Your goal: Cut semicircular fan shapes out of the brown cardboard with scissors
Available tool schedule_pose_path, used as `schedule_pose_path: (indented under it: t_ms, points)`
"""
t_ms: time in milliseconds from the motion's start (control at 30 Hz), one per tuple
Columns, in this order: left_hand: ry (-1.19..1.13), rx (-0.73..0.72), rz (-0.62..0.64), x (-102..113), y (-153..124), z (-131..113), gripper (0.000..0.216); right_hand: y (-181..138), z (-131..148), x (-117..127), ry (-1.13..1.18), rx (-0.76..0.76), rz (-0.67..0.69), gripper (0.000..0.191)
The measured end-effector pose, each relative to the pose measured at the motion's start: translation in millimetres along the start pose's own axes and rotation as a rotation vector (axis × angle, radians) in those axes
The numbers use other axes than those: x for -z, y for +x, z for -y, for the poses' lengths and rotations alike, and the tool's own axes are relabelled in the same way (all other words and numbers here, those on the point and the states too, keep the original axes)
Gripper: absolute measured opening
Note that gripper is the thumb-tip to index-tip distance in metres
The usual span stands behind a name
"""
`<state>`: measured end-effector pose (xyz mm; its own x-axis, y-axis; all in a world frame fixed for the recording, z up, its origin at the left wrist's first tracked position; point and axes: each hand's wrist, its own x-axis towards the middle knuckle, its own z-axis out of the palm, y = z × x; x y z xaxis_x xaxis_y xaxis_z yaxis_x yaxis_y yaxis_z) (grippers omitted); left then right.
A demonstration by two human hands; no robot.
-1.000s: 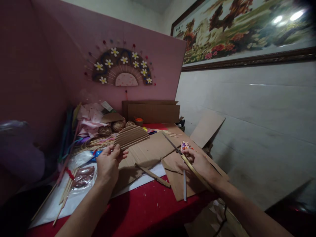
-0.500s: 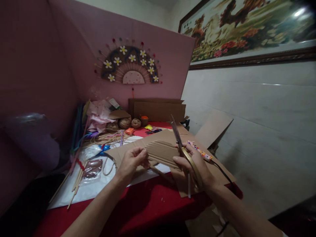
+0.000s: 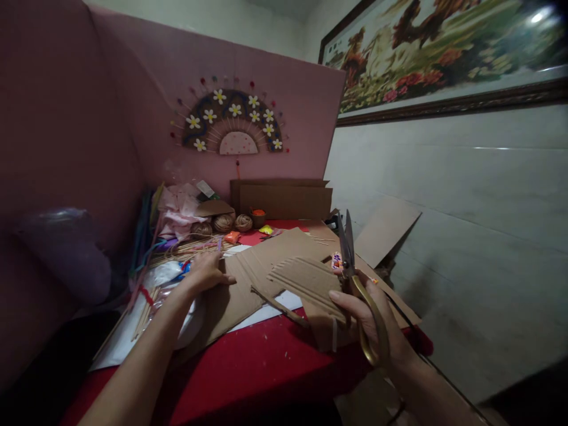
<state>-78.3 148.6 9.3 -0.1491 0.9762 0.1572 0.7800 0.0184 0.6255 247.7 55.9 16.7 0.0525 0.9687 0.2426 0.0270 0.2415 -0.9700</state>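
My right hand (image 3: 370,316) holds a pair of scissors (image 3: 355,275) with gold-coloured handles, its blades pointing up and slightly apart. Under the thumb of that same hand is a rounded piece of ridged cardboard (image 3: 306,281), which extends to the left. My left hand (image 3: 206,275) is away from this piece, over the left part of a large cardboard sheet (image 3: 279,248). Its thumb sticks out to the right and its fingers reach forward; whether they touch the sheet I cannot tell. A narrow cardboard strip (image 3: 279,306) lies between the hands.
Twine balls (image 3: 223,222), an orange packet (image 3: 232,236) and thin sticks (image 3: 177,254) lie at the back left. Cardboard panels (image 3: 284,201) lean against the pink wall. A dark cord (image 3: 402,307) runs off the right side over the red tablecloth (image 3: 261,367).
My left hand has let go of the rounded cardboard piece and moved left. My right hand has shifted right with the scissors and the piece, and the scissor blades have spread.
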Motion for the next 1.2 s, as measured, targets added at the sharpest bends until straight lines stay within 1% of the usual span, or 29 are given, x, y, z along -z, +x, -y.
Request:
schedule_pose_path:
  t_ms: [133,233,300,433,533,600,667,767,900,1100,1200]
  points:
    - [-0.084,0.032,0.049,19.7,4.0,-7.6,0.037,-11.0,2.0,4.3,0.091,-0.054,-0.024,0.036]
    - [-0.182,0.092,0.007,35.5,5.0,-10.9,0.037,-16.1,4.0,7.2,0.105,-0.037,-0.039,0.039]
    - [-0.292,0.142,-0.005,44.2,5.2,-13.1,0.038,-18.3,5.4,8.3,0.092,-0.013,-0.045,0.042]
    - [-0.516,0.24,0.028,56.7,3.3,-18.6,0.038,-21.9,8.9,7.5,0.06,-0.05,-0.081,0.044]
    - [-0.644,0.272,0.041,60.7,0.6,-19.9,0.039,-23.2,11.3,5.2,0.019,-0.028,-0.106,0.044]
    - [-0.72,0.275,0.047,59.8,-0.6,-17.9,0.039,-23.0,11.7,2.6,0.027,-0.013,-0.095,0.042]
    - [-0.782,0.275,0.053,55.7,-1.4,-14.2,0.039,-22.2,10.2,-0.6,0.081,-0.018,-0.062,0.039]
    - [-0.866,0.277,0.055,44.4,-2.9,-9.0,0.035,-20.2,5.0,-5.2,0.141,-0.02,-0.014,0.04]
    - [-0.97,0.287,0.055,26.8,-8.0,-5.6,0.029,-16.0,2.2,-9.7,0.091,-0.015,-0.008,0.042]
    - [-1.056,0.335,0.051,10.4,-16.4,0.3,0.021,-1.9,17.2,-20.9,0.008,-0.049,-0.023,0.048]
    - [-1.08,0.375,0.026,6.2,-21.0,2.5,0.018,6.4,23.9,-27.3,0.005,-0.09,0.012,0.048]
